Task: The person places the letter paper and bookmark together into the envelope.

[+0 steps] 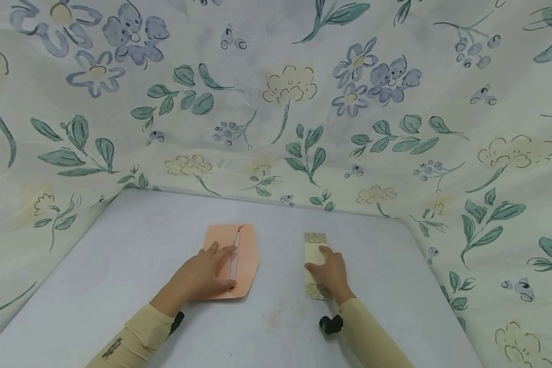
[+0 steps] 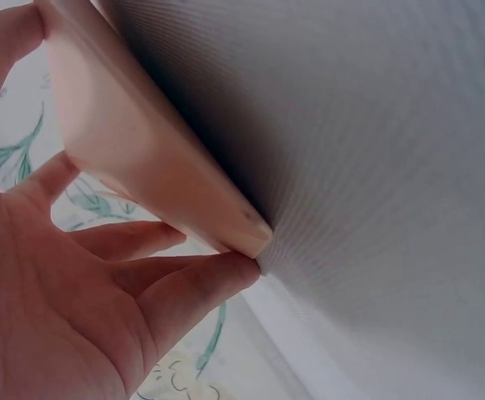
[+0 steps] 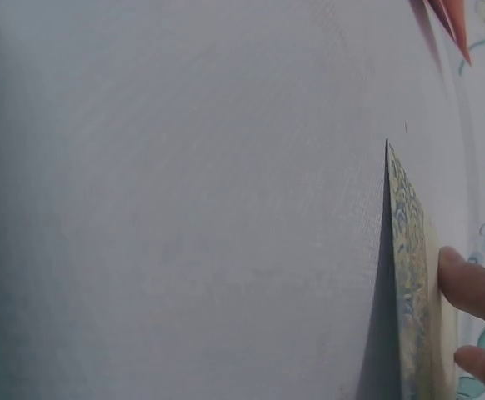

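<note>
A peach paper envelope lies on the left part of the white table, its slit mouth gaping to a pale inside. My left hand spans that mouth, thumb at its near end and a finger towards the far end, gripping the envelope. In the left wrist view, the fingertips meet the edge of the envelope. To the right lies a narrow card with a plain cream middle and patterned ends. My right hand holds it, thumb at its left edge. One long edge of the card casts a shadow in the right wrist view.
The white tabletop stretches between and around both papers. A cloth printed with flowers and leaves rises behind and along the sides. Dark straps sit at both wrists, and faint brownish smudges mark the table in front.
</note>
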Demonstrator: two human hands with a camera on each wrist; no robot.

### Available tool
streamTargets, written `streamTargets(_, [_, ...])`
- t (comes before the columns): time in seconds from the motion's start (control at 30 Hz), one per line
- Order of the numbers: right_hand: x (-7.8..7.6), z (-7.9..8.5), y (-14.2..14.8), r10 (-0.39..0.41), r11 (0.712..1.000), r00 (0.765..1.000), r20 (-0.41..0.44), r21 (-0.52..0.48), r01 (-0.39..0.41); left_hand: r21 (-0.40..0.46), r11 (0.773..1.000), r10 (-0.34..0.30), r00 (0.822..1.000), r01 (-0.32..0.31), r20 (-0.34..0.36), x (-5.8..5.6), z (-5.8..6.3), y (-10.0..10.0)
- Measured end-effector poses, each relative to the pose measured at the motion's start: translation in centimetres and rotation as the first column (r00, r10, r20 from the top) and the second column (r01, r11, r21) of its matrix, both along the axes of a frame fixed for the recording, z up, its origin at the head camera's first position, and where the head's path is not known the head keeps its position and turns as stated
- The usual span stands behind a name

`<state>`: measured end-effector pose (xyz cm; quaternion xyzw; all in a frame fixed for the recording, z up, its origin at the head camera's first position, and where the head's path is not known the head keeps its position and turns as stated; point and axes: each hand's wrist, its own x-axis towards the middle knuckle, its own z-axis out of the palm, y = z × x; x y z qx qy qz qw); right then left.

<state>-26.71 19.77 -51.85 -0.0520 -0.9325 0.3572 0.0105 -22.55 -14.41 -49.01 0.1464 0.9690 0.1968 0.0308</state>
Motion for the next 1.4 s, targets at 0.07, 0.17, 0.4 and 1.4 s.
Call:
streamTargets(0.07, [0.0,-0.1,0.1,0.012,1.000,1.000,0.000,0.005,-0.012,-0.001,1.000,0.000,1.000,0.000,0.002,0.0,0.0,0.0])
streamTargets(0.17, [-0.1,-0.1,0.2,0.014,1.000,1.000,0.002,0.002,-0.014,-0.002,1.000,0.000,1.000,0.000,0.004,-0.1,0.0,0.0])
streamTargets(0.4, [-0.1,-0.1,0.3,-0.001,1.000,1.000,-0.006,0.023,0.001,-0.005,1.000,0.001,1.000,-0.001,0.000,-0.1,0.0,0.1])
streamTargets(1.4, [0.2,-0.4,1.2,-0.036,0.999,0.993,-0.116,-0.001,0.036,-0.009,1.000,0.010,1.000,-0.010,0.021,0.0,0.2,0.2])
